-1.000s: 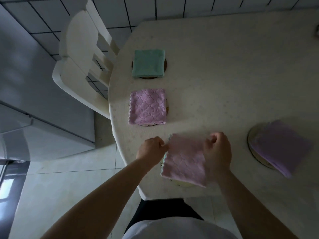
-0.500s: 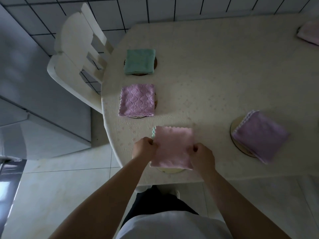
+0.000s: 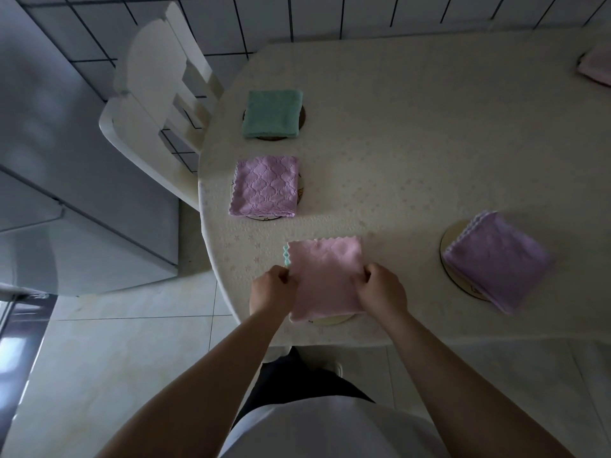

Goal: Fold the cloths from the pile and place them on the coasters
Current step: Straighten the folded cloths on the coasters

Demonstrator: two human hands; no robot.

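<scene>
Pink cloth (image 3: 325,279) lower; five cloths.

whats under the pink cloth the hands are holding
A pale round coaster peeks out below the pink cloth at its near edge. The rest of it is covered. A teal edge shows at the cloth's left side.

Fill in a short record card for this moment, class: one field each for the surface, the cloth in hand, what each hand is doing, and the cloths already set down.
surface: pale table
cloth in hand: pink cloth, folded, over a coaster
left hand: grips its left edge
right hand: grips its right edge
set down on coasters: green cloth, purple quilted cloth, lilac cloth
</scene>
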